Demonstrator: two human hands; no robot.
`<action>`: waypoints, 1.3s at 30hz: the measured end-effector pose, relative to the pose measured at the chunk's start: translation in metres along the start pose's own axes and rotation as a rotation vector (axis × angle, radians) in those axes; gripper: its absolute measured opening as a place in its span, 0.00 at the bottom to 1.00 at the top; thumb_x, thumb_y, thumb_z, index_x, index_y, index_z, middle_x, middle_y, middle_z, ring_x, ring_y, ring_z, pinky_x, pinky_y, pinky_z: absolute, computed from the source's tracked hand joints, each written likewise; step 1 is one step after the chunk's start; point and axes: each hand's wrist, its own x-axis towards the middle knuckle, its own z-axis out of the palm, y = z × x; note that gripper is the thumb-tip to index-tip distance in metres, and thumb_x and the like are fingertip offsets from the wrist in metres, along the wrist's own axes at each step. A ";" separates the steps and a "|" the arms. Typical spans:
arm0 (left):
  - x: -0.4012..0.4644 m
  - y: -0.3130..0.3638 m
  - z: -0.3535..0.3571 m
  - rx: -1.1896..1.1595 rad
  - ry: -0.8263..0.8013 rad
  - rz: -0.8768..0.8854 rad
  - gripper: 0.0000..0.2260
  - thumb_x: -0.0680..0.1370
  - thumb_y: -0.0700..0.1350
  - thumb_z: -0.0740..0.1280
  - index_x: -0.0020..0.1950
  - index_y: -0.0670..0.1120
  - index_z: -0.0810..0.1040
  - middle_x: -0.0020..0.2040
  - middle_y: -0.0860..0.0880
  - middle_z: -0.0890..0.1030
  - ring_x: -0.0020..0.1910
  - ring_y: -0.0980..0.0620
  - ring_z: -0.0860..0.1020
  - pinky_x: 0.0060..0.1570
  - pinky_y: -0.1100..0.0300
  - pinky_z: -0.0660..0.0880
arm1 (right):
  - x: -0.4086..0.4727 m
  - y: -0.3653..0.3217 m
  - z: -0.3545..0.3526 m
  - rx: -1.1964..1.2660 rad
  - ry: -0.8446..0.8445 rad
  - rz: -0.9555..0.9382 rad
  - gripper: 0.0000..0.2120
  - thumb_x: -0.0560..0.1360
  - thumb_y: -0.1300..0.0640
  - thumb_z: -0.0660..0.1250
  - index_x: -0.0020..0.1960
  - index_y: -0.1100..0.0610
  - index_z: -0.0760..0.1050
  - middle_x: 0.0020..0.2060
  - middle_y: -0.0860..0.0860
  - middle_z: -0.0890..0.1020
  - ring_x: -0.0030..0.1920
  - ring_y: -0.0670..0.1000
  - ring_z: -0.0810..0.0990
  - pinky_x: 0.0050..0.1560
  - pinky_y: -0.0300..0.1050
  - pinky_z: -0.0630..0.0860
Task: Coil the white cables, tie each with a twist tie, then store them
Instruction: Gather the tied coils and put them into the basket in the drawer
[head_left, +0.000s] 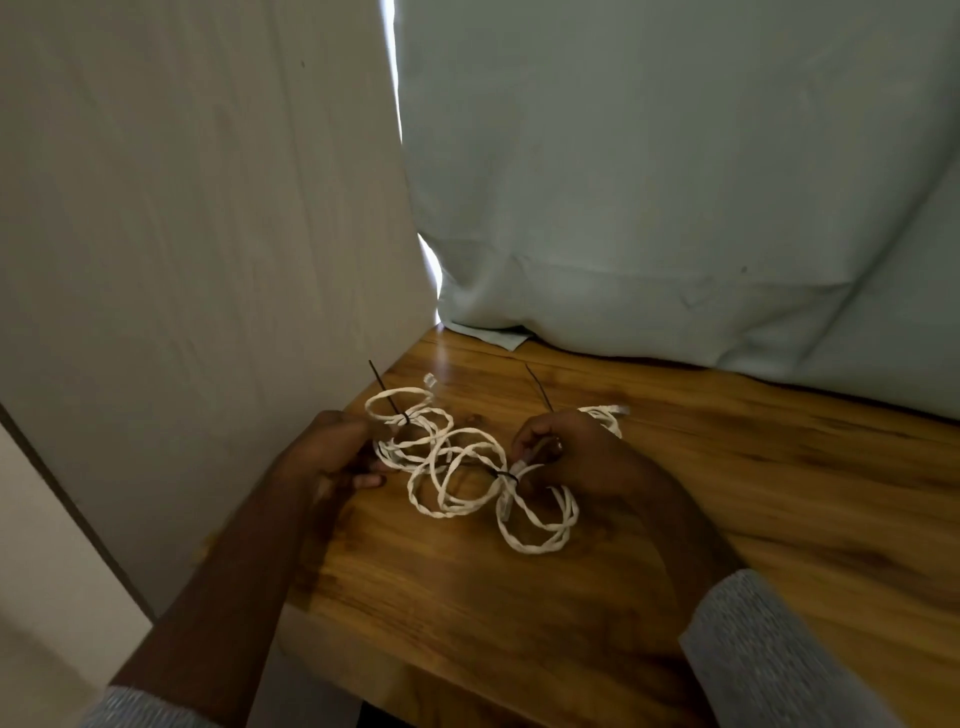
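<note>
Three coils of white twisted cable lie on the wooden table (571, 597). The left coil (400, 415) has a dark twist tie (387, 389) around it, one end sticking up; my left hand (332, 457) grips this coil at its near side. The middle coil (457, 483) is bound by a dark tie (506, 475) and overlaps a loop (540, 525) near my right hand (576, 457). My right hand pinches cable and a second upright dark tie (540, 389). A further piece of cable (605, 413) shows behind that hand.
A pale wooden panel (208, 234) stands along the table's left edge. A light blue-green curtain (675, 182) hangs behind the table, its hem resting on the wood. The table's near edge runs below my forearms.
</note>
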 end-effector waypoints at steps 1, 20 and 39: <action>-0.001 0.000 0.004 -0.031 -0.004 0.007 0.10 0.73 0.40 0.73 0.54 0.40 0.83 0.47 0.41 0.86 0.43 0.44 0.83 0.36 0.55 0.81 | -0.005 0.001 -0.003 0.022 0.024 0.000 0.12 0.69 0.69 0.76 0.48 0.57 0.83 0.46 0.48 0.86 0.46 0.45 0.85 0.43 0.39 0.82; -0.043 0.035 0.239 -0.005 -0.472 0.140 0.05 0.76 0.37 0.70 0.51 0.38 0.81 0.44 0.41 0.85 0.37 0.47 0.82 0.33 0.57 0.82 | -0.214 0.035 -0.124 0.082 0.672 0.133 0.13 0.66 0.70 0.79 0.48 0.61 0.82 0.43 0.63 0.85 0.41 0.57 0.83 0.46 0.53 0.82; -0.302 -0.036 0.522 0.198 -1.159 0.202 0.02 0.75 0.32 0.69 0.44 0.37 0.80 0.36 0.41 0.81 0.21 0.55 0.79 0.21 0.62 0.75 | -0.614 -0.011 -0.079 -0.018 1.526 0.530 0.10 0.68 0.73 0.76 0.47 0.64 0.81 0.38 0.57 0.85 0.38 0.54 0.83 0.41 0.47 0.82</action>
